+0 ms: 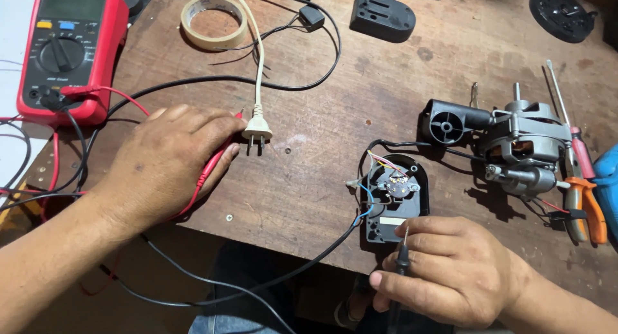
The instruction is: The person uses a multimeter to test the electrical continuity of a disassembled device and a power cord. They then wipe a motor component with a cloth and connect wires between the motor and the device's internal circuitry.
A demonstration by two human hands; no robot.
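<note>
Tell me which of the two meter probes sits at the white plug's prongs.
The red probe, held in the left hand. The black probe, in the right hand, points at the open black switch housing.

Light: you have bright, even light on the counter (399, 70) | Shadows: short, soft, falling toward you beside the fan motor (524, 141) | Focus: sharp centre, slight edge softness | Glare: none.

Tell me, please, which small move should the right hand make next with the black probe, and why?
Probably lower the black probe in the right hand onto a terminal in the open switch housing. Its tip hovers at the housing's near edge, not clearly touching, while the left hand holds the red probe at the white plug.
</note>
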